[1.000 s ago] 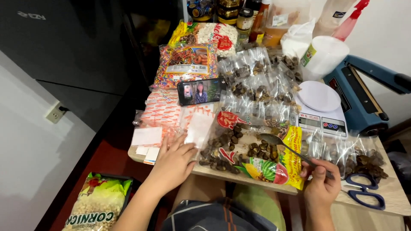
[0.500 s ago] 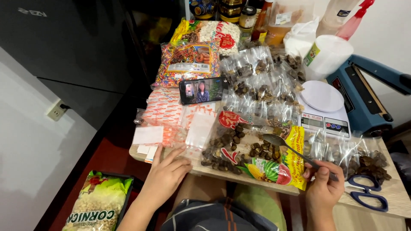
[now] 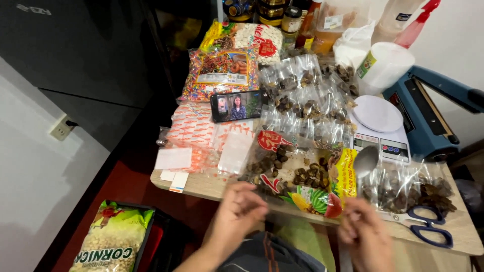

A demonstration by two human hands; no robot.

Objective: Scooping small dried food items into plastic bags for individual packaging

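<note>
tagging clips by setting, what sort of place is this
Likely a home snack-repacking table: small clear filled bags, a digital scale and a blue heat sealer crowd the wooden table.

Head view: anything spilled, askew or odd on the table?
No spill. The scissors lie close to the table front edge, and the spoon rests bowl-up over the opened big snack bag.

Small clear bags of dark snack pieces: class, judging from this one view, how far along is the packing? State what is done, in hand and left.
Done: many small filled bags lie across the table, with more beside the scissors. In hand: the right hand holds a spoon; the left hand is at the table edge, its fingers together, holding something too blurred to tell. Left: the big opened bag holds loose pieces, and empty bags lie waiting.
</note>
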